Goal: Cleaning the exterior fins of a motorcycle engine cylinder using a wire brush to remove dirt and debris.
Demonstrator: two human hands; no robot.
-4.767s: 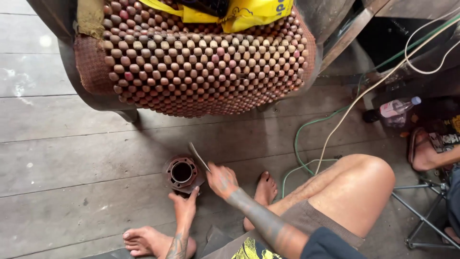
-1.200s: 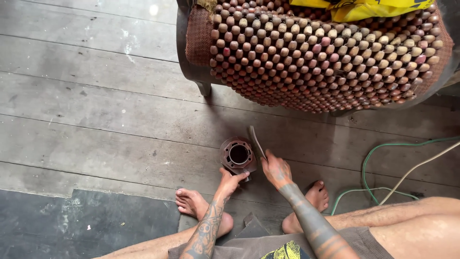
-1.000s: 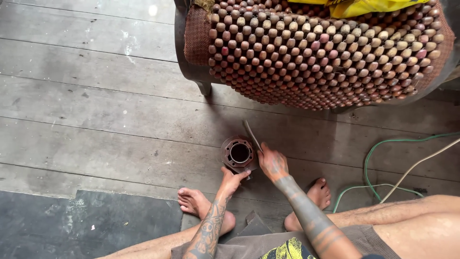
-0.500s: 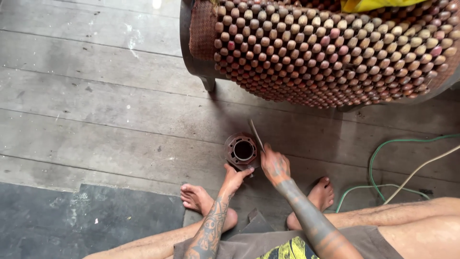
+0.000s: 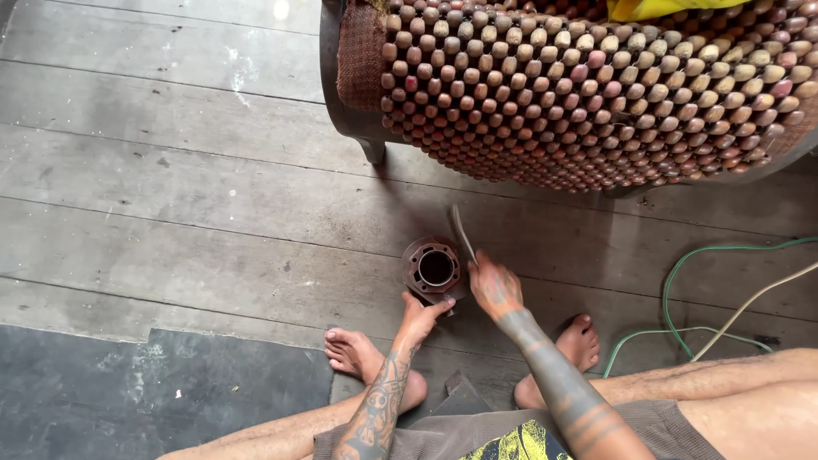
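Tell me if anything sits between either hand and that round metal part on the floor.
Nothing visible does. The left hand already touches the metal cylinder at its near edge, and the right hand holds a thin blade right beside its rim.

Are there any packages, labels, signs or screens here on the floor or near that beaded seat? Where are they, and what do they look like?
No screens, signs or labels show.
Yellow bag or wrapper: at the top edge, lying on the beaded seat; only a crumpled bright yellow strip is visible, so its kind is uncertain.
Printed patch: on the person's grey shorts at the bottom edge, yellow with black marks.
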